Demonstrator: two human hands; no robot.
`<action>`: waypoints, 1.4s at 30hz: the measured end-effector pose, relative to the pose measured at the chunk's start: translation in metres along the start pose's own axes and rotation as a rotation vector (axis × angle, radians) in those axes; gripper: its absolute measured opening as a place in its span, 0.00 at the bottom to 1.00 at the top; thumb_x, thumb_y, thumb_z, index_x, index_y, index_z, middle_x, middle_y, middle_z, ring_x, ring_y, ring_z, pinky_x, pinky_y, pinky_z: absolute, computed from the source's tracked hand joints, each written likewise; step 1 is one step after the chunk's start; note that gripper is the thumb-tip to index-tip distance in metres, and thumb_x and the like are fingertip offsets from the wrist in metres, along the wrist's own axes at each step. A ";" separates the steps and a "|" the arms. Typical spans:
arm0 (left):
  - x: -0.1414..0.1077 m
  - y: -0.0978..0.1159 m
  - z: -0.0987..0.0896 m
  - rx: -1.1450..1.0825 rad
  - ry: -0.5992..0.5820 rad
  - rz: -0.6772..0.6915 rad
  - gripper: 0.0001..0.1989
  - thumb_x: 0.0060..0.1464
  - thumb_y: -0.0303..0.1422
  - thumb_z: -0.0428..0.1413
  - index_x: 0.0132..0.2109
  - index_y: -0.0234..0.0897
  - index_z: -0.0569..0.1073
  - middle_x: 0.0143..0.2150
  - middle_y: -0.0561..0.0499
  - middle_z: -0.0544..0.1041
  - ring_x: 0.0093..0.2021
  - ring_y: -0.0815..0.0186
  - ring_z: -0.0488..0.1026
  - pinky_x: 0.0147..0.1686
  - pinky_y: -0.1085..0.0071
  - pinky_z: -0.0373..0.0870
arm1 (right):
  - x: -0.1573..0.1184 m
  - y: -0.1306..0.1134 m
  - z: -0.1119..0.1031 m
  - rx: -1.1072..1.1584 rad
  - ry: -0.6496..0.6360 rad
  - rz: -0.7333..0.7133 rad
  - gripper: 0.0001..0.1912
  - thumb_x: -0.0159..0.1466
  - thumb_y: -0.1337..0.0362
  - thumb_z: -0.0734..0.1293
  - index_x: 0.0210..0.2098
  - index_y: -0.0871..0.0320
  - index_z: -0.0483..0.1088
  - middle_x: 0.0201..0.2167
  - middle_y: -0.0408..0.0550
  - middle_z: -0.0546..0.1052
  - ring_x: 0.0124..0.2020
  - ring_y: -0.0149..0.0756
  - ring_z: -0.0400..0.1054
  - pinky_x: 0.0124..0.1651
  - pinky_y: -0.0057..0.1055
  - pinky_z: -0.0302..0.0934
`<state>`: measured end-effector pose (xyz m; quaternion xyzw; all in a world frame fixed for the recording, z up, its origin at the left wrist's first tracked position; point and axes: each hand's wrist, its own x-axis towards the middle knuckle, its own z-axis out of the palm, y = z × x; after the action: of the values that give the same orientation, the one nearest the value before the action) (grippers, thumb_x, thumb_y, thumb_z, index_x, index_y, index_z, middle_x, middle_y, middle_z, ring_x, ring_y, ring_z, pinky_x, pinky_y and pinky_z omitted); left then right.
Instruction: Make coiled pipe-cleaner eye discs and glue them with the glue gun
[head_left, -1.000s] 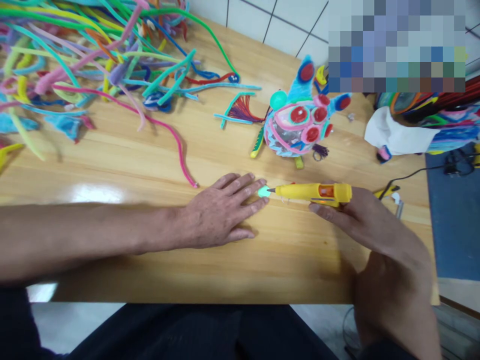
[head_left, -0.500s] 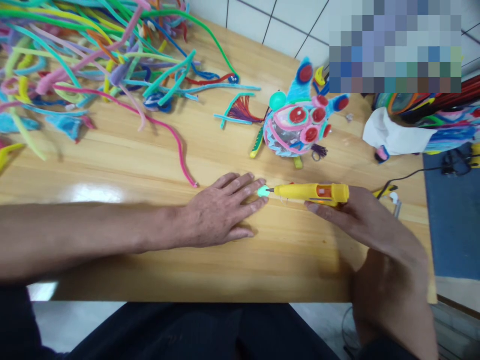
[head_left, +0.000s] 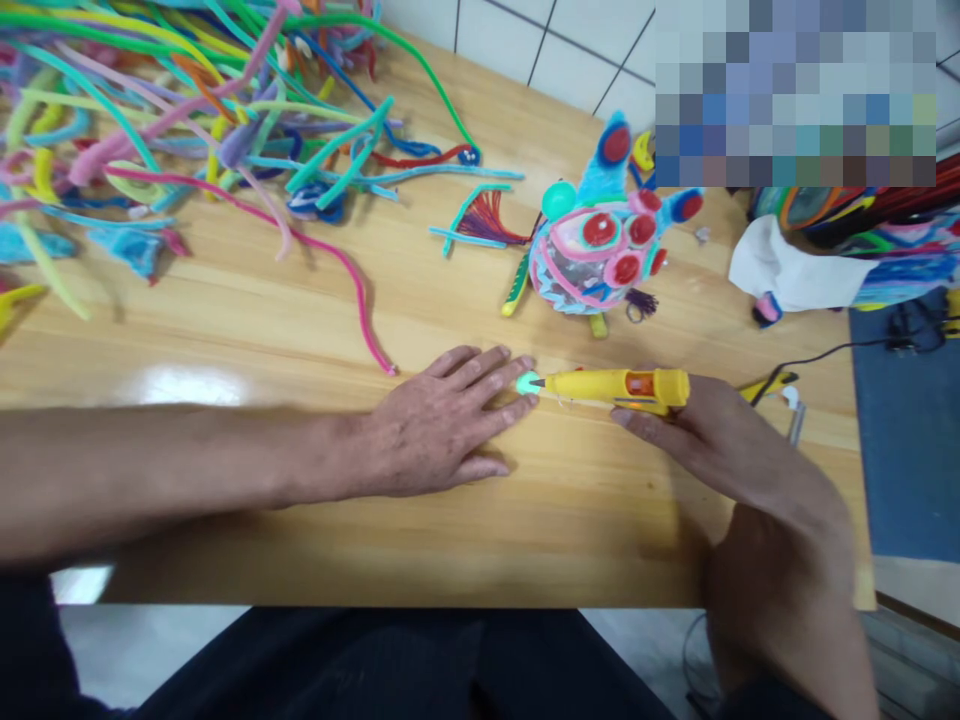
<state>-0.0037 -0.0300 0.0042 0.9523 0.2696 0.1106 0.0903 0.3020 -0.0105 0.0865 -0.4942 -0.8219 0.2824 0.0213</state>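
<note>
My left hand (head_left: 450, 420) lies palm down on the wooden table, fingers stretched and spread. A small bright green piece (head_left: 526, 383) sits at its fingertips; I cannot tell whether they press on it. My right hand (head_left: 712, 430) is wrapped round a yellow hot glue gun (head_left: 600, 385), held level with its pointed metal tip at the green piece. Beyond both hands stands a craft animal head (head_left: 577, 260) with blue ears, pink outlines and red round spots. A red tassel (head_left: 491, 218) with turquoise strips lies beside it.
Tangled pipe cleaners (head_left: 187, 110) cover the table's far left, and a pink one (head_left: 352, 280) trails toward my left hand. A white cloth-like piece (head_left: 787, 265) and more craft material lie at the right. A black cord (head_left: 817, 352) runs across the table's (head_left: 375, 555) right edge.
The glue gun and my right hand have shifted very slightly to the left. My left hand and the green piece stay nearly where they were.
</note>
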 end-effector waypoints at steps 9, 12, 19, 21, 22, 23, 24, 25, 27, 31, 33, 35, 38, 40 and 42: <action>-0.001 -0.001 0.002 -0.011 0.019 0.014 0.34 0.67 0.53 0.53 0.70 0.34 0.67 0.75 0.35 0.62 0.73 0.40 0.59 0.69 0.42 0.59 | -0.001 -0.003 -0.001 0.031 0.005 0.017 0.18 0.72 0.48 0.64 0.32 0.52 0.70 0.24 0.44 0.75 0.24 0.37 0.68 0.28 0.35 0.60; -0.001 -0.001 0.002 -0.018 0.016 0.012 0.35 0.67 0.53 0.53 0.71 0.34 0.66 0.75 0.34 0.62 0.73 0.39 0.59 0.69 0.42 0.59 | -0.004 -0.003 -0.004 0.034 0.019 0.064 0.18 0.71 0.47 0.65 0.32 0.52 0.70 0.24 0.44 0.75 0.24 0.39 0.69 0.28 0.37 0.60; 0.000 0.000 -0.002 -0.021 -0.003 0.004 0.33 0.68 0.53 0.53 0.70 0.37 0.66 0.75 0.35 0.61 0.73 0.40 0.59 0.68 0.42 0.60 | -0.001 -0.002 -0.002 0.022 0.005 0.046 0.19 0.71 0.46 0.64 0.31 0.51 0.69 0.24 0.45 0.76 0.24 0.38 0.68 0.28 0.36 0.60; 0.000 0.000 -0.001 -0.023 0.000 0.004 0.33 0.68 0.52 0.53 0.69 0.37 0.67 0.75 0.35 0.61 0.73 0.40 0.59 0.68 0.42 0.60 | 0.001 -0.003 0.000 0.019 0.003 0.026 0.18 0.71 0.47 0.64 0.32 0.52 0.69 0.25 0.45 0.76 0.24 0.38 0.68 0.28 0.35 0.59; 0.000 -0.001 -0.001 -0.025 0.004 0.004 0.33 0.67 0.52 0.53 0.69 0.36 0.68 0.75 0.35 0.61 0.73 0.41 0.59 0.69 0.42 0.60 | 0.001 -0.003 0.001 0.019 0.004 0.017 0.18 0.72 0.47 0.63 0.32 0.52 0.69 0.25 0.45 0.76 0.24 0.38 0.68 0.27 0.35 0.59; 0.000 -0.001 -0.001 -0.026 0.007 0.003 0.33 0.67 0.52 0.53 0.69 0.37 0.67 0.75 0.35 0.61 0.73 0.41 0.59 0.69 0.43 0.60 | 0.002 -0.004 0.001 0.019 0.006 0.009 0.18 0.72 0.47 0.63 0.32 0.52 0.69 0.25 0.45 0.76 0.24 0.38 0.68 0.28 0.35 0.58; 0.000 -0.001 0.000 -0.025 0.009 0.002 0.33 0.67 0.53 0.53 0.69 0.37 0.67 0.75 0.36 0.61 0.73 0.41 0.59 0.69 0.43 0.59 | 0.002 -0.005 0.001 0.021 0.007 0.002 0.18 0.72 0.48 0.63 0.32 0.52 0.68 0.25 0.45 0.76 0.24 0.38 0.68 0.28 0.35 0.58; 0.000 0.000 0.000 -0.024 0.008 0.001 0.33 0.67 0.53 0.53 0.70 0.37 0.67 0.75 0.36 0.61 0.73 0.41 0.59 0.69 0.43 0.59 | 0.002 -0.005 0.001 0.025 0.007 -0.002 0.17 0.72 0.48 0.63 0.32 0.52 0.69 0.25 0.45 0.75 0.24 0.38 0.68 0.28 0.35 0.58; 0.000 0.000 0.000 -0.017 0.000 -0.002 0.33 0.67 0.53 0.53 0.70 0.37 0.67 0.75 0.37 0.61 0.73 0.41 0.59 0.69 0.43 0.59 | 0.000 -0.006 -0.001 0.032 0.008 0.005 0.17 0.72 0.48 0.64 0.33 0.52 0.69 0.25 0.44 0.76 0.24 0.38 0.69 0.28 0.35 0.59; 0.000 0.000 -0.001 0.000 -0.012 0.001 0.34 0.68 0.53 0.52 0.70 0.36 0.66 0.75 0.36 0.62 0.73 0.40 0.59 0.68 0.43 0.60 | -0.003 -0.003 -0.005 0.009 0.023 0.044 0.17 0.71 0.47 0.64 0.32 0.52 0.69 0.25 0.45 0.76 0.25 0.39 0.69 0.28 0.36 0.59; 0.000 0.000 -0.001 0.001 -0.013 0.001 0.34 0.68 0.53 0.52 0.70 0.36 0.66 0.75 0.36 0.62 0.73 0.40 0.59 0.68 0.43 0.60 | -0.003 -0.002 -0.005 0.002 0.026 0.044 0.17 0.71 0.47 0.64 0.32 0.52 0.70 0.25 0.45 0.76 0.25 0.40 0.69 0.28 0.36 0.59; 0.000 0.000 -0.001 -0.003 -0.009 0.005 0.33 0.68 0.53 0.52 0.70 0.36 0.67 0.75 0.35 0.61 0.73 0.40 0.59 0.69 0.43 0.60 | -0.002 -0.002 -0.003 0.007 0.021 0.032 0.17 0.71 0.47 0.64 0.32 0.52 0.70 0.25 0.45 0.76 0.24 0.39 0.69 0.28 0.36 0.59; 0.000 0.000 0.000 -0.007 0.001 0.011 0.34 0.68 0.53 0.52 0.70 0.36 0.67 0.75 0.35 0.60 0.73 0.40 0.59 0.69 0.42 0.59 | -0.001 -0.004 -0.001 0.021 -0.006 0.026 0.18 0.71 0.47 0.64 0.32 0.52 0.70 0.24 0.44 0.76 0.24 0.38 0.68 0.27 0.36 0.59; 0.000 0.000 0.000 -0.011 0.005 0.009 0.34 0.68 0.53 0.52 0.70 0.36 0.67 0.75 0.36 0.61 0.73 0.40 0.59 0.68 0.42 0.60 | 0.000 -0.005 -0.002 0.028 -0.009 0.034 0.18 0.71 0.47 0.64 0.32 0.52 0.70 0.24 0.44 0.76 0.23 0.38 0.68 0.27 0.36 0.59; 0.000 0.000 0.000 -0.015 0.006 0.007 0.34 0.68 0.53 0.53 0.70 0.36 0.67 0.75 0.35 0.61 0.73 0.40 0.59 0.68 0.42 0.60 | -0.001 -0.006 -0.003 0.029 0.009 0.040 0.19 0.71 0.47 0.63 0.32 0.52 0.70 0.24 0.45 0.75 0.23 0.38 0.67 0.28 0.36 0.60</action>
<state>-0.0040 -0.0300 0.0036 0.9522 0.2658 0.1157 0.0963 0.2987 -0.0116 0.0923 -0.5117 -0.8075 0.2922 0.0265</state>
